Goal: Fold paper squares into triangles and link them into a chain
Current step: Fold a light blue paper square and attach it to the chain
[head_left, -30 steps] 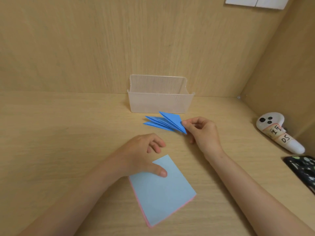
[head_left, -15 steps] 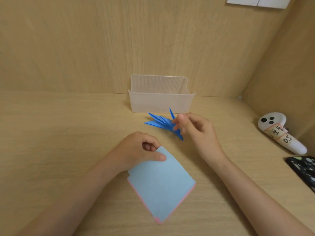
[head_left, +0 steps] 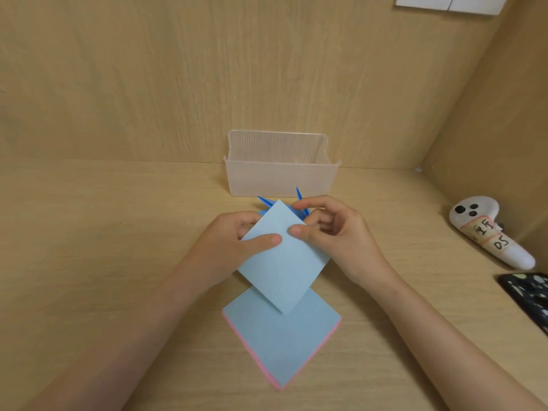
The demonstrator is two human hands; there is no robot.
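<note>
L hand [head_left: 234,244] + R hand [head_left: 332,232] both pinch lt-blue sheet [head_left: 283,262] | held over paper stack [head_left: 281,336] | dk-blue chain [head_left: 268,202] behind, by clear bin [head_left: 281,179]

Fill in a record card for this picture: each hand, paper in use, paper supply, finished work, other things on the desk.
Left: left hand pinches the light blue sheet, thumb on top
Right: right hand pinches the same sheet's upper right edge
Paper in use: one unfolded sheet, held over the stack
Paper supply: stack on the desk, blue on top, pink at the edges
Finished work: dark blue folded triangles, mostly hidden behind the hands
Other things: clear plastic box, white controller, dark patterned object
</note>
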